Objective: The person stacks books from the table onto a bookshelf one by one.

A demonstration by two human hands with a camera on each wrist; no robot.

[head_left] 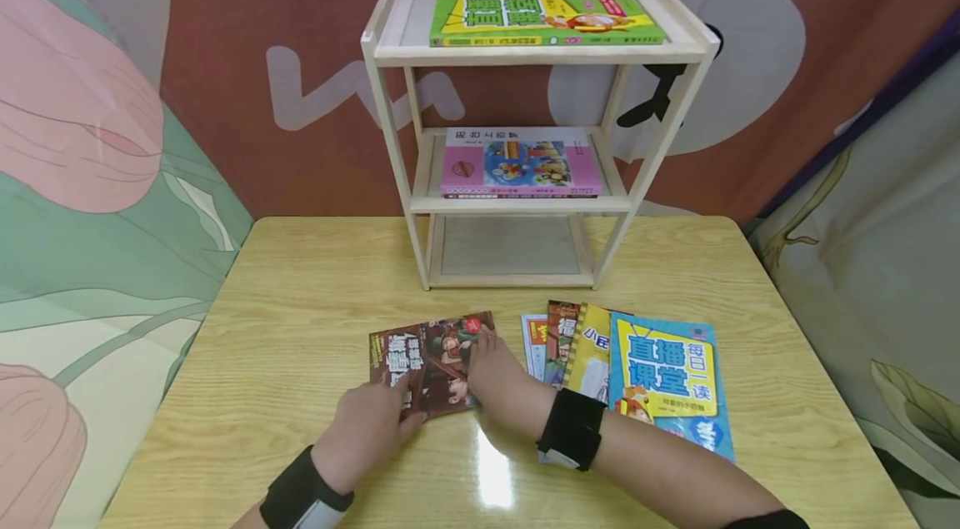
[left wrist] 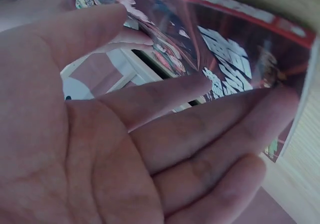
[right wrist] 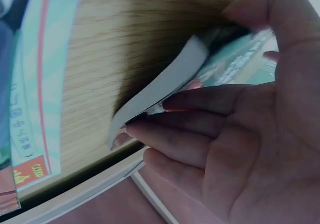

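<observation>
A dark brown book (head_left: pixel 442 358) with white title characters lies flat and slightly turned on the table, in front of the shelf. My left hand (head_left: pixel 367 425) touches its lower left part, and in the left wrist view straight fingers (left wrist: pixel 200 139) lie across the cover. On the book's right side rests my right hand (head_left: pixel 498 375), fingertips near the upper right corner. In the right wrist view these fingers (right wrist: pixel 175 139) stretch over the cover beside the pale page edge (right wrist: pixel 165 78), the thumb spread apart from them.
Right of the brown book, several overlapping books fan out, a blue one (head_left: pixel 667 379) on top and a yellow one (head_left: pixel 588 354) beside it. A white wooden shelf (head_left: pixel 517 280) stands behind, bearing a green book (head_left: pixel 547 12) above and a pink book (head_left: pixel 525 162) on its middle board.
</observation>
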